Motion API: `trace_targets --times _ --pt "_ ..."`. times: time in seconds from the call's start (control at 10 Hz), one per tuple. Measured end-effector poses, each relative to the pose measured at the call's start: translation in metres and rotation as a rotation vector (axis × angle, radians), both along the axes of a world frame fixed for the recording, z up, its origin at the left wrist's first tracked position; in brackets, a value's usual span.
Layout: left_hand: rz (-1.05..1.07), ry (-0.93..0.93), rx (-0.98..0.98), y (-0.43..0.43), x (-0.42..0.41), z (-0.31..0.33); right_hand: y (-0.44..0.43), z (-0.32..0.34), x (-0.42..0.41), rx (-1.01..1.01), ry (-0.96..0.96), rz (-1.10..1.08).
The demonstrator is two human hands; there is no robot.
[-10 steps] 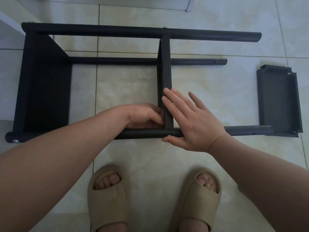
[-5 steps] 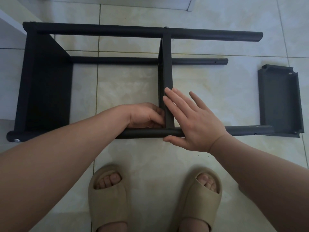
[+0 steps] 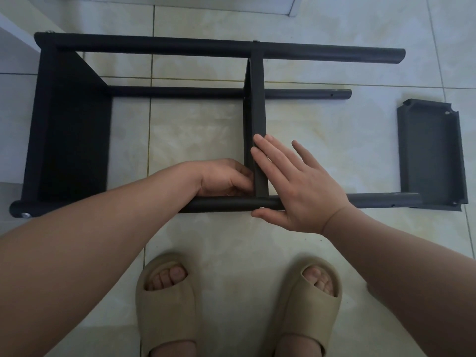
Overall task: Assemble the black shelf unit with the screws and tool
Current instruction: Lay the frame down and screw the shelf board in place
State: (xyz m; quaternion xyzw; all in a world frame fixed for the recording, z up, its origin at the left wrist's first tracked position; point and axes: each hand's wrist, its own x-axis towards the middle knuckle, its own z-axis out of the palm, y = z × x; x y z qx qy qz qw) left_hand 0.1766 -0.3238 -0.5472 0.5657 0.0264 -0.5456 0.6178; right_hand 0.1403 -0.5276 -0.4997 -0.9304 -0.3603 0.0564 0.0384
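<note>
Flat fingers of right hand (image 3: 301,186) press middle shelf (image 3: 257,104); left hand (image 3: 224,179) fingers curled, grasp hidden

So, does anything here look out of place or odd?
One shelf panel lies flat and loose at the right, apparently not yet joined to the frame, whose poles end bare there. Nothing looks bent or broken.

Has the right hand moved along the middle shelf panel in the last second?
No. The right hand stays flat against the middle shelf panel, its fingertips no nearer or farther from the front pole.
</note>
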Motion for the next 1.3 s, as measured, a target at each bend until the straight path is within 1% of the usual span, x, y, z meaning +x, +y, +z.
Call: trace_targets --times 0.1,0.3,0.4,0.5,0.7,1.3 --pt "-0.002 0.014 -0.024 0.0006 0.001 0.0005 0.0001 -0.0003 0.0004 0.0 -0.002 0.0" --pt "0.003 0.104 -0.074 0.0006 0.0026 0.0024 -0.0003 -0.0002 0.0004 -0.01 0.002 -0.002" --pt "-0.047 0.079 -0.073 -0.0001 0.0013 0.0027 0.0001 -0.0005 0.0001 -0.01 0.003 -0.001" --pt "-0.015 0.03 -0.016 0.0002 -0.0008 0.0022 0.0001 -0.0008 0.0003 -0.004 0.001 -0.003" --pt "0.041 0.016 -0.005 -0.0002 0.0001 0.0016 -0.0002 -0.0016 0.0001 -0.004 -0.003 -0.001" --pt "0.044 0.051 -0.053 0.0013 0.0009 0.0068 0.0001 -0.0021 0.0002 0.009 -0.007 0.0"
